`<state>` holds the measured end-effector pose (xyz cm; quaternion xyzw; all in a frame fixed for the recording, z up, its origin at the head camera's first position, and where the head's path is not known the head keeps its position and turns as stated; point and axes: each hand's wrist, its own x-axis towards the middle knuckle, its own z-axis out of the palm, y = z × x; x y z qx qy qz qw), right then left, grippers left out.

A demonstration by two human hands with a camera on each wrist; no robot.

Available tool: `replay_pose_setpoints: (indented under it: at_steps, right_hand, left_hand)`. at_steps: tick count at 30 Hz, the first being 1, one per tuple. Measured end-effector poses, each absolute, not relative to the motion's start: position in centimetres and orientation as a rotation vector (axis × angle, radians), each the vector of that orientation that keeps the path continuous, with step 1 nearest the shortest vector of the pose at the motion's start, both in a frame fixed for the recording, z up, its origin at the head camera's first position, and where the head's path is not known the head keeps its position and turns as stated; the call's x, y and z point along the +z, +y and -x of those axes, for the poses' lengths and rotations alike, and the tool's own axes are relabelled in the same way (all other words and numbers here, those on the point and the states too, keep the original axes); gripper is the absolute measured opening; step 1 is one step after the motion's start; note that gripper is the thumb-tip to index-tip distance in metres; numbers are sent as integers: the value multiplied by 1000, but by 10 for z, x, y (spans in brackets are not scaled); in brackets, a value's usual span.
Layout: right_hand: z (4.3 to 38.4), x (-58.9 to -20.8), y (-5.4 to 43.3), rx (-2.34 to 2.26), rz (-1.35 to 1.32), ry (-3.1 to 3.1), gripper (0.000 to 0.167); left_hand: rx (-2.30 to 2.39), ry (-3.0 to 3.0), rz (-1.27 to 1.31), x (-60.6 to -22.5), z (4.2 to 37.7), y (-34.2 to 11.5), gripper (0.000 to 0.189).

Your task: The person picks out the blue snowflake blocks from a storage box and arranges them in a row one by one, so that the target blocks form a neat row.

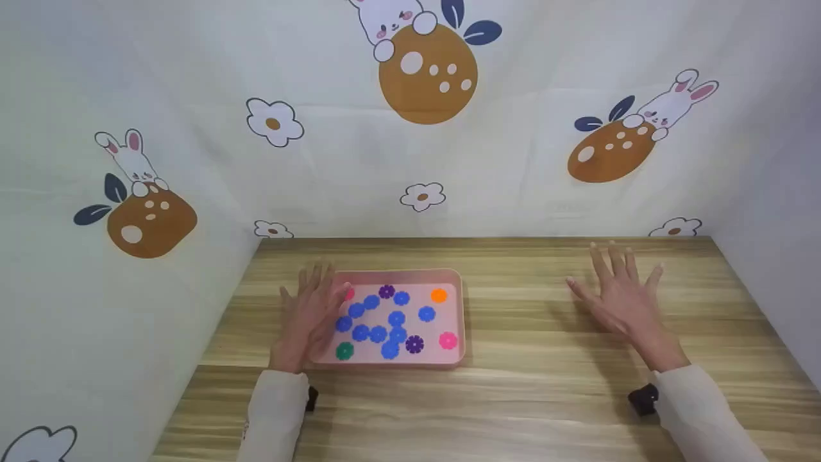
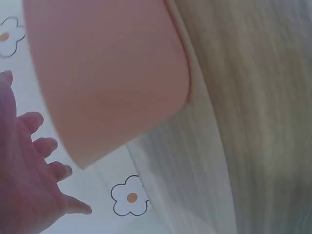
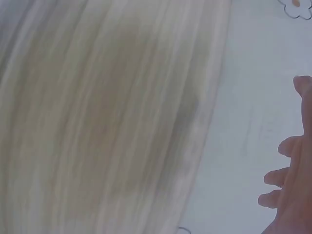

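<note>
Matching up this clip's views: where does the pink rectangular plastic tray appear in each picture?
Head: pink rectangular plastic tray just left of centre, in the lower half.
Left wrist: its outer wall fills much of the upper left, cut off by the top edge.
Right wrist: not in it.
Shared landmark: striped wood-grain tabletop, in all three.

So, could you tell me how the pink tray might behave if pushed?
The pink tray would probably slide rather than tip, being wide and shallow. Its walls stand unsagging, suggesting it is fairly stiff. The flower-shaped pieces lying inside may shift.
</note>
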<state>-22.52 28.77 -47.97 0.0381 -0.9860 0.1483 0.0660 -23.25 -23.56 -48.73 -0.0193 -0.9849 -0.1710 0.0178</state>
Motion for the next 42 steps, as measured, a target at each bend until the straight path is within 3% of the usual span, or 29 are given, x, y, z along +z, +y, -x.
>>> replay_pose_setpoints:
  at_steps: [13,21,27,42]
  right_hand:
    - [214,-455,234,906,-217,-2877,78]
    - [214,-451,190,1526,-266,-2663,60]
    - [219,-453,152,1743,-298,-2599,50]
    - [222,-475,77,1951,-292,-2652,37]
  left_hand:
    - [-1201,-2935,-171,-469,211,-251,74]
    - [-1565,-2731,-216,-478,203,-261,68]
    - [-1908,-2505,-273,-492,196,-266,64]
    - [-2072,-2389,-440,-515,182,-281,55]
